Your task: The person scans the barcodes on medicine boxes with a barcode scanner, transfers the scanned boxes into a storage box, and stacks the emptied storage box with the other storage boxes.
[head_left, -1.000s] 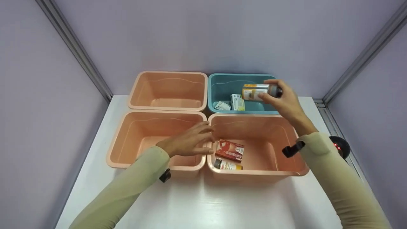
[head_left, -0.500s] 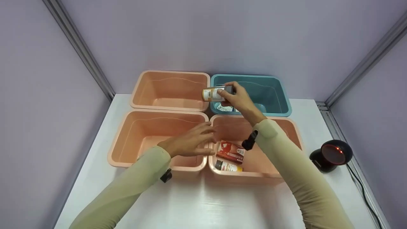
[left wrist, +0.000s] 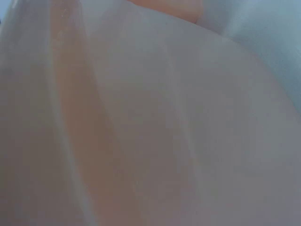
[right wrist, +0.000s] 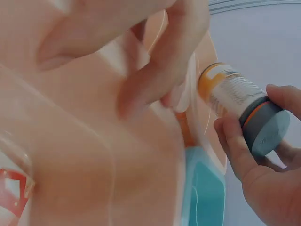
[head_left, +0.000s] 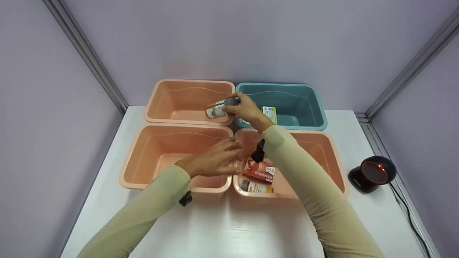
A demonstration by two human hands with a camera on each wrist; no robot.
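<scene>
My right hand (head_left: 246, 108) grips a small bottle (head_left: 216, 109) by its dark grey cap end. In the head view the bottle tilts down to the left, over the right side of the back-left pink bin (head_left: 190, 81). The right wrist view shows its white and orange label and the cap (right wrist: 265, 127) between thumb and fingers. My left hand (head_left: 215, 159) lies over the adjoining rims of the two front bins, fingers extended and holding nothing. Inside the front-right pink bin (head_left: 322, 165) are a red box (head_left: 259, 171) and another bottle (head_left: 256, 187) with a dark cap.
A teal bin (head_left: 317, 107) at the back right contains a white-and-yellow box (head_left: 269, 114). The front-left pink bin (head_left: 131, 163) sits under my left forearm. On the right of the white table stands a black scanner (head_left: 374, 173) with red lights and a cable.
My right hand has carried the bottle left, from above the teal bin to the back-left pink bin, and the bottle now tips downward. The left hand stays in place.
</scene>
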